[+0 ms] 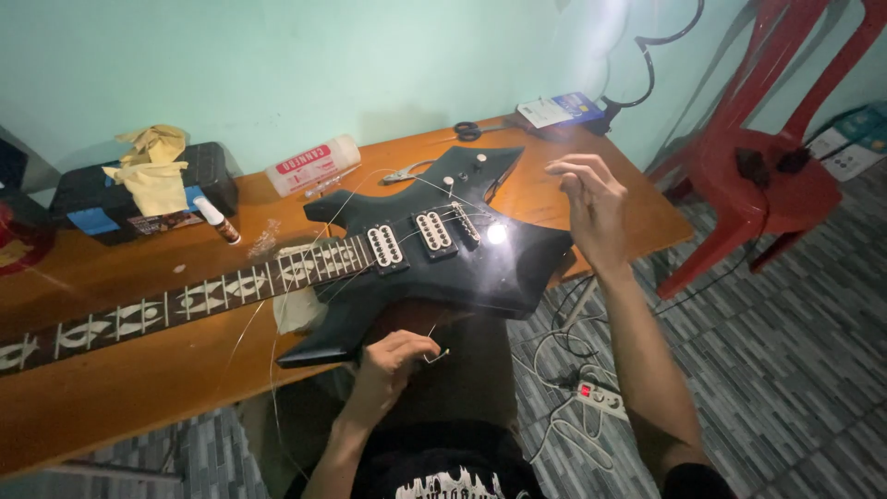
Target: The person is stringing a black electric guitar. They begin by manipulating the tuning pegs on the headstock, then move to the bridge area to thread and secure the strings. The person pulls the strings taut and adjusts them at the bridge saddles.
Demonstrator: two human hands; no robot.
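A black pointed electric guitar (462, 259) lies flat on a wooden table (139, 379), its inlaid neck (176, 303) running off to the left. My left hand (393, 356) is at the body's near edge, fingers pinched on a thin guitar string (437, 354) whose end curls beside the thumb. My right hand (591, 208) hovers raised over the body's right side with fingers spread; whether it pinches a string is unclear. Loose strings arc over the pickups (411, 240) and trail off the table.
At the back of the table sit a black case (139, 189) with a yellow cloth, a white bottle on its side (312, 164), a small tube (219, 222), scissors (471, 130) and a blue-white pack (559, 109). Red plastic chairs (767, 166) and a power strip (601, 397) are on the floor right.
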